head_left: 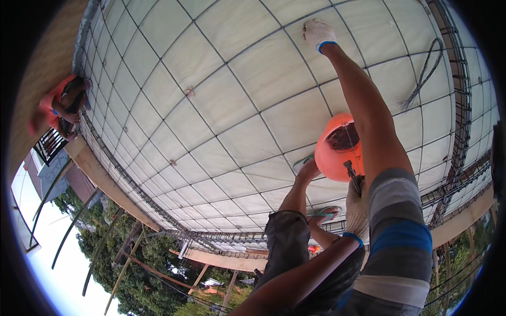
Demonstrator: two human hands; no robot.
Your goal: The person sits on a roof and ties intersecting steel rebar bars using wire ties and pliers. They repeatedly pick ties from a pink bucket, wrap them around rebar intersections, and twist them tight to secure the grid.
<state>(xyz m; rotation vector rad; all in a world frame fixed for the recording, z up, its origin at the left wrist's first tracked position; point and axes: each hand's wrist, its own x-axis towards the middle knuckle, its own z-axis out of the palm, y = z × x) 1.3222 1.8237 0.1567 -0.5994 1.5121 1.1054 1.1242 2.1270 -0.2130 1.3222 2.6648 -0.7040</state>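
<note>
My right hand [319, 35], in a pale knit glove with a blue cuff, reaches far out over the steel rebar mesh [227, 63]. Its fingers are curled next to a bar; whatever they hold is hidden. Closer to me, my left hand [358, 209] wears a matching glove and grips dark metal pincers [353, 176], jaws pointing away. Just beyond the pincers sits an orange hard hat [332, 158] with a dark mass in its opening, partly covered by my right forearm. A bundle of thin tie wire [423, 73] lies on the mesh to the right.
Pale panels [253, 139] lie under the mesh. My sandalled foot [324, 215] stands on it. Rebar cages [457, 100] run along the right and near edges, beside a wooden board [110, 181]. At far left a co-worker in orange [66, 102] crouches. Trees [153, 258] show below the edge.
</note>
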